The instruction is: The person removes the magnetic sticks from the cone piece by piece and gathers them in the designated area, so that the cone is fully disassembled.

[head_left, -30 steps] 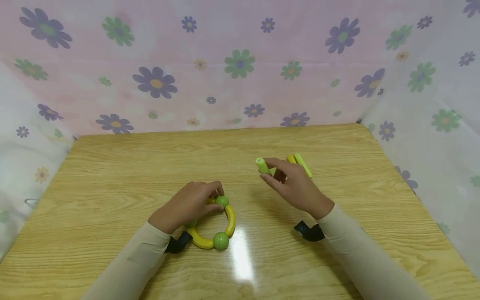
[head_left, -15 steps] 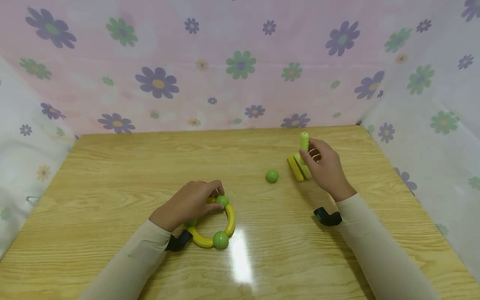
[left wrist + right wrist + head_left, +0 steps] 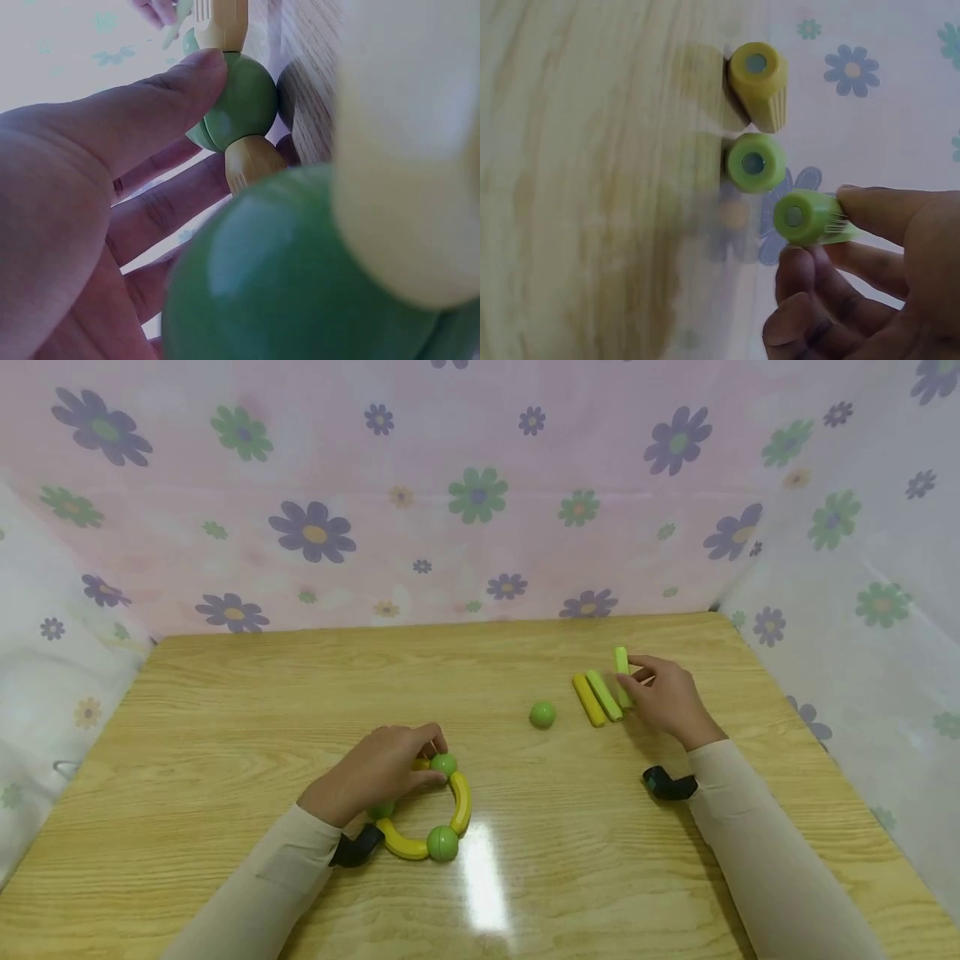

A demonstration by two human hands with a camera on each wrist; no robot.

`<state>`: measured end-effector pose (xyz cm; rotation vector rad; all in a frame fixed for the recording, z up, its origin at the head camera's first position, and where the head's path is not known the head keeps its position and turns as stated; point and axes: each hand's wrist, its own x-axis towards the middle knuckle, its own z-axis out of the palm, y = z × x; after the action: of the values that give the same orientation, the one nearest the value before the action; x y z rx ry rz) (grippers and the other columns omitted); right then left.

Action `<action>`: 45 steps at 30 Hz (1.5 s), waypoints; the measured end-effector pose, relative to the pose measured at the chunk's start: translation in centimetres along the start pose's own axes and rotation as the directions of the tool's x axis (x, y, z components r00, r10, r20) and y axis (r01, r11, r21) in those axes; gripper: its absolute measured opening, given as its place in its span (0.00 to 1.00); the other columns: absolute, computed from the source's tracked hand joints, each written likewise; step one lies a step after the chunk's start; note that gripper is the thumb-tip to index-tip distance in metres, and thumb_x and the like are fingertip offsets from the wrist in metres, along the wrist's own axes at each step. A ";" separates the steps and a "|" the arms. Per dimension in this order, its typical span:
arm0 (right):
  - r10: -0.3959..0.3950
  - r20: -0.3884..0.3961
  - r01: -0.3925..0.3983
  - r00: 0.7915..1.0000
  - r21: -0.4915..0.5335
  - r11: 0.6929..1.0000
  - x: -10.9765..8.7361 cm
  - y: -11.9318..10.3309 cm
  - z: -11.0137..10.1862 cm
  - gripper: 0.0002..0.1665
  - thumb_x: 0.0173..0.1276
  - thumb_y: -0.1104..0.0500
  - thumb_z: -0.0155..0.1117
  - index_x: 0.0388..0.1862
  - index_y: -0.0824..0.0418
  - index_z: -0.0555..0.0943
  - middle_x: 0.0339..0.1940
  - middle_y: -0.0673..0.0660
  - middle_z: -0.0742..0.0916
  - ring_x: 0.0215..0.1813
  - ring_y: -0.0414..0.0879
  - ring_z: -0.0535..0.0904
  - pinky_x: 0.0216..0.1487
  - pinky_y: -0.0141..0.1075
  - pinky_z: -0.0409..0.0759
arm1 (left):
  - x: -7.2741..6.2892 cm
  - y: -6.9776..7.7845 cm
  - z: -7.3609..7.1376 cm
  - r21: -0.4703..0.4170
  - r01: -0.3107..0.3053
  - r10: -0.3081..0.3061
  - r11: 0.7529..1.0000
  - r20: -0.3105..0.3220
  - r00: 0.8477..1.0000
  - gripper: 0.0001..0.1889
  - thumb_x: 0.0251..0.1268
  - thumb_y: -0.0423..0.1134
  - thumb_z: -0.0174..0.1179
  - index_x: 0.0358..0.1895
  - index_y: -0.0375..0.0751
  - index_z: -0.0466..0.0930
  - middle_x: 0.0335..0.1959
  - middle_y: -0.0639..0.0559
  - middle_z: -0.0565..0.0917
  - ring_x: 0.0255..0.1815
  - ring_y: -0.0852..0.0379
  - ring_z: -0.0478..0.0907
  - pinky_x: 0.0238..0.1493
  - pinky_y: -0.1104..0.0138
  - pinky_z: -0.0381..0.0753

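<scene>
On the table lies a ring of curved yellow rods (image 3: 462,802) joined by green balls (image 3: 442,843). My left hand (image 3: 378,768) pinches the far ball (image 3: 244,94) of this ring between thumb and fingers. Part of the ring is hidden under that hand. Farther right, my right hand (image 3: 667,697) pinches a light green stick (image 3: 623,672) with a grey disc in its end. It is close over the table, just right of a second light green stick (image 3: 603,696) and a yellow stick (image 3: 588,700), which lie side by side.
A loose green ball (image 3: 543,714) sits on the wooden table (image 3: 337,685) left of the sticks. Flowered cloth (image 3: 405,527) rises behind the table's back edge and along both sides. A black band mount hangs under each sleeve.
My right hand has carried the light green stick rightward, then lowered it beside the others. The loose ball and lying sticks now show fully. My left hand has stayed on the ring.
</scene>
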<state>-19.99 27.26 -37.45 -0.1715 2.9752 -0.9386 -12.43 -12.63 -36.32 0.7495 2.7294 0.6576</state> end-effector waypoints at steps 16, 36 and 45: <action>0.008 0.191 0.006 0.982 -0.068 0.998 0.3 0.9 0.7 0.30 0.81 0.50 0.50 0.72 0.69 0.69 0.56 0.75 0.82 0.53 0.65 0.81 0.49 0.54 0.80 | 0.0 -0.1 0.3 -0.003 0.001 -0.001 1.000 -0.006 1.000 0.14 0.62 0.46 0.70 0.47 0.48 0.80 0.41 0.54 0.88 0.44 0.58 0.84 0.47 0.60 0.82; -0.069 -0.023 0.069 0.997 -0.007 0.998 0.1 -0.2 0.7 0.25 0.81 0.50 0.48 0.64 0.65 0.77 0.45 0.67 0.84 0.39 0.55 0.80 0.33 0.40 0.77 | 0.0 0.0 0.2 0.029 0.003 -0.002 1.000 -0.021 1.000 0.15 0.62 0.48 0.70 0.48 0.50 0.80 0.42 0.55 0.88 0.44 0.58 0.84 0.48 0.59 0.82; -0.273 -0.146 0.289 0.951 0.104 0.952 -2.1 -5.6 3.0 0.15 0.79 0.56 0.56 0.54 0.61 0.84 0.30 0.55 0.81 0.27 0.45 0.71 0.28 0.33 0.71 | -0.3 -0.5 -0.1 0.064 -0.004 0.005 0.998 -0.022 1.000 0.21 0.61 0.53 0.71 0.54 0.51 0.81 0.42 0.57 0.87 0.43 0.59 0.84 0.47 0.61 0.82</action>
<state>-17.17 21.21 -36.67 -0.5680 3.0501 -1.2035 -12.44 -13.20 -36.47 0.7675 2.7821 0.5852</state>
